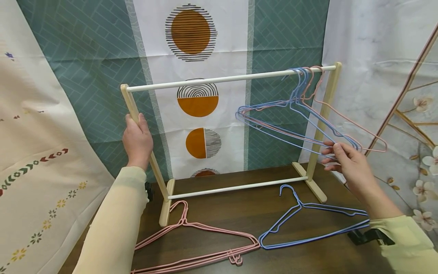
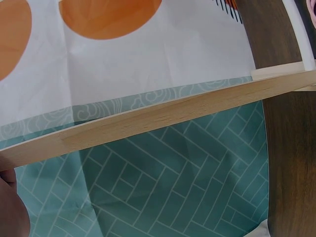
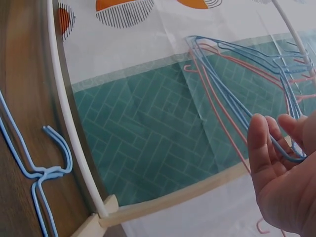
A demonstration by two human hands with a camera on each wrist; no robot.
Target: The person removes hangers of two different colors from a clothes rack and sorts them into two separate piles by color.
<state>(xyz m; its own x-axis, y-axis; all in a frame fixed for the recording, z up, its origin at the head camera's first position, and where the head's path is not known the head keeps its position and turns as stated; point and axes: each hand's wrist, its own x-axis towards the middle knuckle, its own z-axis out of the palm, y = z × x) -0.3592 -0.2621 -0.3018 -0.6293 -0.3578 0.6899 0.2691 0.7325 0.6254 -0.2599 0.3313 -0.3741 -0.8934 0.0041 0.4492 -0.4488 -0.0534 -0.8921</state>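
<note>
My left hand (image 1: 138, 139) grips the left wooden post (image 1: 155, 167) of a garment rack, below its white top rail (image 1: 205, 81). Several blue hangers (image 1: 295, 95) and pink hangers (image 1: 356, 122) hang bunched toward the rail's right end. My right hand (image 1: 352, 163) pinches the lower right corner of the blue hangers between thumb and fingers. In the right wrist view, the blue wire (image 3: 232, 101) runs in between the thumb and curled fingers. One pink hanger hangs apart, to the right of the bunch. Only an edge of my left hand (image 2: 12, 212) shows in the left wrist view.
On the brown table (image 1: 273, 262), pink hangers (image 1: 184, 219) lie in front of the rack's left foot (image 1: 165, 213). Blue hangers (image 1: 300, 204) lie to their right, in front of the lower white rail (image 1: 239, 187). Patterned cloth (image 1: 287, 38) hangs behind and at both sides.
</note>
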